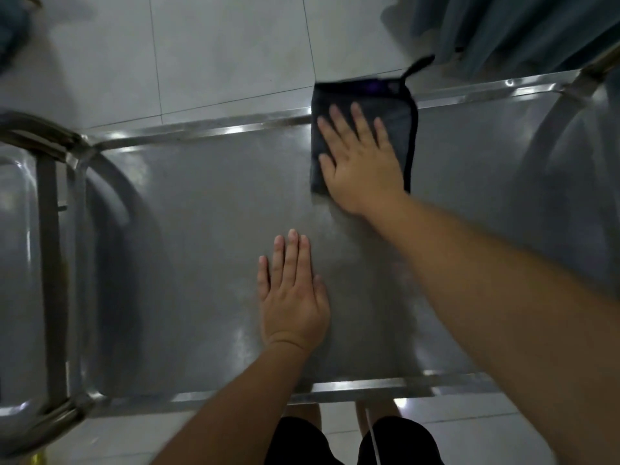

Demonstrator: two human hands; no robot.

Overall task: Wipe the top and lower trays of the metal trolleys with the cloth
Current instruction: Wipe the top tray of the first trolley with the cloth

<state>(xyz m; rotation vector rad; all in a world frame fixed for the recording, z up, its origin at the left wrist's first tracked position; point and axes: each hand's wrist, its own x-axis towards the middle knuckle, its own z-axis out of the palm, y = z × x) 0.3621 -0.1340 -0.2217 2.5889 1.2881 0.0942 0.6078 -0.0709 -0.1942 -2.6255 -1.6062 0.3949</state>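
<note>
One dark cloth [396, 129], folded to a rough rectangle with a black bound edge and a small hanging loop at its far right corner, lies flat on the top tray [201, 246] of the metal trolley. Position: far side of the tray, its far edge lapping over the raised far rim [218, 129].

Right hand [360, 162]: palm down on the cloth, fingers straight and slightly spread, thumb out to the left. Grip fully open; nothing is pinched or curled round, and the flat hand presses on the fabric. Heel of the hand sits at the cloth's near edge. Forearm runs in bare from the lower right.

Left hand [292, 293]: palm down on the bare steel, nearer the near rim [369, 387], well apart from the cloth. Fingers straight and close together, thumb alongside. Grip open, holding nothing, touching only the tray surface.

Tray surface: dull brushed steel with faint smeared streaks and soft reflections between the two hands.

Left end of the trolley: tubular handle frame [50, 263], blurred.

Beyond the far rim: pale tiled floor [218, 55]. Upper right: blue-green curtain fabric [520, 28] hanging to the floor. Below the near rim: the person's legs in dark shorts [302, 441], a thin white cord [374, 437] running between them.
</note>
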